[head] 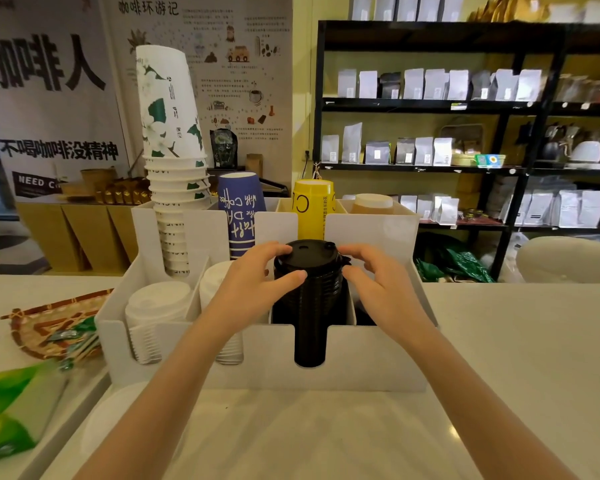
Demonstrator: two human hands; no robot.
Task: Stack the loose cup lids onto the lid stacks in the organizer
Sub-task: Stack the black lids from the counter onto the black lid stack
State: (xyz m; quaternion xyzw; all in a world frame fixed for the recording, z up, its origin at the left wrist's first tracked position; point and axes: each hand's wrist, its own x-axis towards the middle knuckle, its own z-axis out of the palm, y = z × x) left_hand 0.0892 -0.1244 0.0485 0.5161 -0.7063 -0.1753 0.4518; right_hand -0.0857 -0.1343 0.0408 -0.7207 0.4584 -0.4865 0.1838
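A white organizer (361, 355) stands on the counter. Its front row holds two white lid stacks (155, 306) (215, 282) and a tall black lid stack (309, 296) in the third compartment. My left hand (257, 282) wraps the left side of the black stack's top, thumb on its front. From the other side my right hand (378, 282) touches the same stack near the top with spread fingers. The top black lid (309, 252) sits between both hands. The fourth compartment is mostly hidden behind my right hand.
Paper cup stacks stand in the organizer's back row: white floral (170, 133), blue (239, 209), yellow (312, 206). A woven tray (42, 327) with packets lies left, a green packet (7, 410) nearer. Black shelves (465, 133) stand behind.
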